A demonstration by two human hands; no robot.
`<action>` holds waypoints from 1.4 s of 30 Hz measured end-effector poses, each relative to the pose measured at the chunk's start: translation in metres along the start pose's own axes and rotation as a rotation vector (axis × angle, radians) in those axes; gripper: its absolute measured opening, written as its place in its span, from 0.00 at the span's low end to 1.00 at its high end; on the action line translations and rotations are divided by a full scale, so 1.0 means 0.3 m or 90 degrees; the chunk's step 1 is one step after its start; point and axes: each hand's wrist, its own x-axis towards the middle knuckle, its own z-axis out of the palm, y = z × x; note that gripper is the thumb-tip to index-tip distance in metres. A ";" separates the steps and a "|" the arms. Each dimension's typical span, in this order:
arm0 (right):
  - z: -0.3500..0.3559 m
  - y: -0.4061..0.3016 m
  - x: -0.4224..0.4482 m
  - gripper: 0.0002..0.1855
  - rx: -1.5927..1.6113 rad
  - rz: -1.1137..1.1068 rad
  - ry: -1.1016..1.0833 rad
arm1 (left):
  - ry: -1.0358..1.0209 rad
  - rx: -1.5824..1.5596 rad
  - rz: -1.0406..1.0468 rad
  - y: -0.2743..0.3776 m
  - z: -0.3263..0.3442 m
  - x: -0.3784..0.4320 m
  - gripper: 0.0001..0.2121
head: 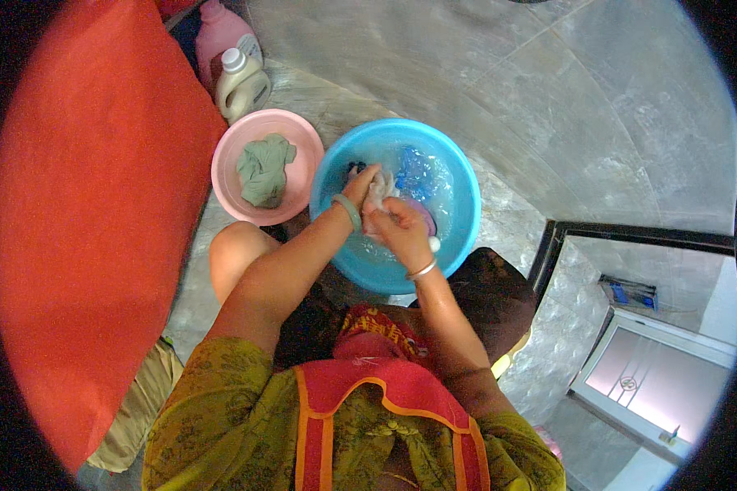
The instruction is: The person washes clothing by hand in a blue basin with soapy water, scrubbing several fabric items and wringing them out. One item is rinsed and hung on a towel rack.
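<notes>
A round blue plastic basin (pixel 471 202) holds water and stands on the floor in front of me. Both my hands are over it, gripping one bunched, wet whitish cloth (pixel 380 187). My left hand (pixel 363 184), with a green bangle at the wrist, holds its upper left side. My right hand (pixel 405 230), with a pale bangle, pinches the lower part. A blue item (pixel 414 172) lies in the water beyond, a purple one (pixel 422 215) sits beside my right hand, and something dark (pixel 356 167) shows behind my left hand.
Left of the blue basin, a pink basin (pixel 222 181) contains a crumpled green cloth (pixel 265 169). Behind it stand a cream jug-shaped bottle (pixel 241 89) and a larger pink bottle (pixel 224 34). A large red cover (pixel 110 202) borders the left side. A dark door frame (pixel 651 238) is at right.
</notes>
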 end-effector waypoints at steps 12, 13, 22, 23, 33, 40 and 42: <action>-0.025 0.077 0.163 0.20 -0.491 -0.074 0.291 | 0.142 0.143 0.052 -0.033 0.250 -0.193 0.14; -0.063 0.134 0.205 0.22 -0.462 0.012 0.279 | 0.221 0.202 0.102 -0.029 0.280 -0.197 0.12; -0.357 0.415 0.320 0.17 -0.339 0.175 0.323 | 0.310 0.302 0.182 0.092 0.386 -0.230 0.34; -0.363 0.434 0.307 0.16 -0.321 0.173 0.350 | 0.335 0.354 0.165 0.088 0.350 -0.216 0.34; -0.092 0.538 0.276 0.15 -0.519 0.090 0.085 | 0.384 0.377 0.041 0.056 0.256 -0.244 0.28; -0.206 0.447 0.301 0.05 -0.150 0.030 0.060 | 0.405 0.424 -0.054 -0.009 0.130 -0.152 0.29; -0.164 0.235 0.187 0.03 -0.026 0.000 0.052 | 0.389 0.389 -0.064 0.002 0.178 -0.157 0.29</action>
